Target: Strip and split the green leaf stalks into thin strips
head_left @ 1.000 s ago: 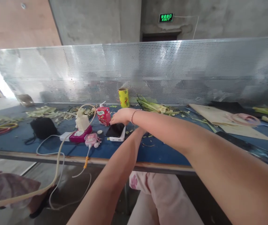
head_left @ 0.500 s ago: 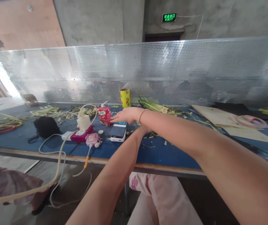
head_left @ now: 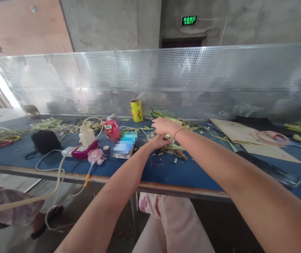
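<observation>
My right hand [head_left: 165,125] is above the scraps in the middle of the table, its fingers loosely stretched to the left and holding nothing visible. Just behind it lies a bundle of green leafy stalks [head_left: 158,112], partly covered by the hand. Nearer to me, my left hand [head_left: 161,141] has its fingers curled low over pale plant scraps [head_left: 178,144]; what they pinch, if anything, I cannot make out. To its left rests a phone [head_left: 126,143] with a lit screen, on top of a white block.
A red drink carton [head_left: 111,130] and a yellow tube [head_left: 137,111] stand beyond the phone. Further left are a purple power strip [head_left: 85,150] with cords and a black pouch [head_left: 45,142]. Pale sheets [head_left: 247,137] and a dark phone [head_left: 271,169] lie right. A perforated metal screen [head_left: 129,80] closes the back.
My right hand has moved right, off the phone, to over the scraps. The phone screen has lit up. My left hand has come into sight from under the right arm, fingers curled.
</observation>
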A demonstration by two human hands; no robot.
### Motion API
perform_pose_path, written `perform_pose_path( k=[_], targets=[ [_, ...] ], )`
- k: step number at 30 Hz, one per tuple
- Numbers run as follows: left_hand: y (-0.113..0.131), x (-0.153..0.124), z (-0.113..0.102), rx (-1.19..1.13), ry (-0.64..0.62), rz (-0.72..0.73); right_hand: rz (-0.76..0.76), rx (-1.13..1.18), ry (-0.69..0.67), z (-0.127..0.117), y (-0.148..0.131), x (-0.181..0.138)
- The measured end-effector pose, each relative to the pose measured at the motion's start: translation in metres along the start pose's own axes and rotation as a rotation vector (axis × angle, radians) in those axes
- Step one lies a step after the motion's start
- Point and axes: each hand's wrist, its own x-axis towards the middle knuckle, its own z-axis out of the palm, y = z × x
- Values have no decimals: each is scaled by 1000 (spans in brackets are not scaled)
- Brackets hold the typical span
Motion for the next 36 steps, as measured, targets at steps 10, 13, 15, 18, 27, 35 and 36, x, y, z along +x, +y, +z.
perform_pose_path(
  k=[10,13,15,18,27,35,36],
  targets=[
    [10,-5,-6,26,72,-34,350,457,342,19,34,-106],
    [12,-6,-8,-4,80,-47,313,597,280,26,30,-121],
    [12,-7,-9,-51,92,-50,301,676,202,27,29,-126],
    [7,-5,-11,-78,121,-34,295,672,111,26,30,-128],
    [-1,1,-17,-152,154,-63,302,514,202,24,34,-127],
    [5,1,-18,-200,169,-112,425,506,228,21,34,-126],
    [6,0,-18,-207,171,-120,434,507,256,22,35,-125]
  ],
)
